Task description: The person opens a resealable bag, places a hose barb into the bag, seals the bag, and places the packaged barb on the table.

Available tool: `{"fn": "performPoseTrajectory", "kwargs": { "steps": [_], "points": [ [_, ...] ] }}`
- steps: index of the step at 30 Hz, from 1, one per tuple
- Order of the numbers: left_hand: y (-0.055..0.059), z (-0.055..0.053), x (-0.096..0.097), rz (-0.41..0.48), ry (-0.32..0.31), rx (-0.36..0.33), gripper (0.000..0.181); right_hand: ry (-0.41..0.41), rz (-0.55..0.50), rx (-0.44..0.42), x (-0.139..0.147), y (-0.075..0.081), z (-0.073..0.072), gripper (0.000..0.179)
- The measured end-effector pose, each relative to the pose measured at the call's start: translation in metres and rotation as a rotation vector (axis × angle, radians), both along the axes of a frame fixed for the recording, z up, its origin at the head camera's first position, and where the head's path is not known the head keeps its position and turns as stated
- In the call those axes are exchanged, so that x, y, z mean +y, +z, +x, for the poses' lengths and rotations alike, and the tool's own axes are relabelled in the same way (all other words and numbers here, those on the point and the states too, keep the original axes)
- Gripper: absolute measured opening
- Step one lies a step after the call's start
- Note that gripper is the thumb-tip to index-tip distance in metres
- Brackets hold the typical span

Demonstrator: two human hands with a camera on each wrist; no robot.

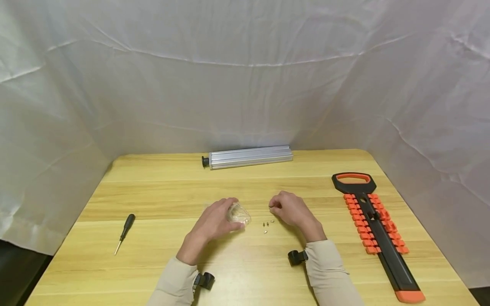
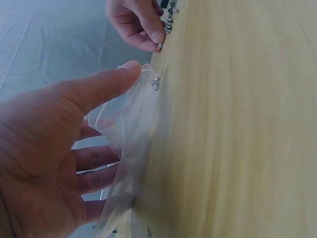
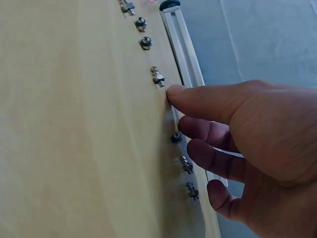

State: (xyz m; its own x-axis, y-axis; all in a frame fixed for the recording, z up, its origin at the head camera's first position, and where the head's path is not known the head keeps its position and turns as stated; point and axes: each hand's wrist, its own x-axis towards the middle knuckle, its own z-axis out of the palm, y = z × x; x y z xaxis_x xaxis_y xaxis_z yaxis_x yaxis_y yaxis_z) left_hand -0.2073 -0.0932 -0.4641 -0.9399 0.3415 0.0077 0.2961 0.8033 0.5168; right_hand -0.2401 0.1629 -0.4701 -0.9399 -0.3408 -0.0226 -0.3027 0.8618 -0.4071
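Observation:
My left hand [image 1: 217, 219] holds a clear plastic bag [image 1: 238, 213], thumb on one side and fingers on the other. In the left wrist view, a small metal fitting [image 2: 155, 83] shows at the upper edge of the bag [image 2: 124, 129]. My right hand [image 1: 292, 209] is low over the table with its fingers loosely bent. The right wrist view shows a gap between thumb and index finger, next to a dark-tipped fitting [image 3: 176, 137]. Several other small metal fittings [image 3: 157, 77] lie scattered around that hand; the head view hides part of them beneath it.
A screwdriver [image 1: 125, 233] with a dark handle lies at the left of the wooden table [image 1: 153, 263]. Along the back edge is a silver aluminium profile [image 1: 250, 157] with a black knob. A black and orange rack [image 1: 379, 229] with a handle lies at the right. Grey curtains [image 1: 245, 85] surround the table.

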Motion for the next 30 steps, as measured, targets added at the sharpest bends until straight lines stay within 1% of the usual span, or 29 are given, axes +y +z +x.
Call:
{"fn": "performPoseTrajectory", "kwargs": {
  "steps": [3, 9, 16, 18, 21, 24, 28, 30],
  "points": [
    [0.000, 0.000, 0.000, -0.001, -0.003, 0.005, 0.075, -0.011, 0.012, 0.008, -0.001, -0.001, 0.000, 0.004],
    [0.001, -0.001, 0.000, 0.005, -0.009, 0.009, 0.075, -0.013, 0.024, 0.005, -0.005, 0.001, 0.002, 0.006],
    [0.001, 0.001, -0.002, 0.001, -0.006, 0.013, 0.076, 0.018, 0.080, 0.007, -0.010, 0.003, 0.005, 0.011],
    [0.001, 0.001, -0.002, 0.002, -0.006, 0.015, 0.076, 0.020, 0.078, -0.009, -0.011, 0.003, 0.005, 0.012],
    [0.001, 0.001, -0.002, 0.003, -0.013, 0.021, 0.077, 0.008, 0.041, -0.027, -0.013, 0.005, 0.005, 0.012],
    [0.002, 0.000, -0.002, 0.005, -0.015, 0.027, 0.076, 0.001, -0.022, -0.031, -0.016, 0.008, 0.006, 0.012],
    [0.001, -0.001, -0.001, 0.006, -0.019, 0.024, 0.075, 0.017, -0.111, -0.047, -0.022, 0.010, 0.008, 0.010],
    [0.000, 0.000, -0.001, 0.008, -0.022, 0.019, 0.075, 0.038, -0.136, -0.058, -0.027, 0.010, 0.010, 0.010]
  ]
}}
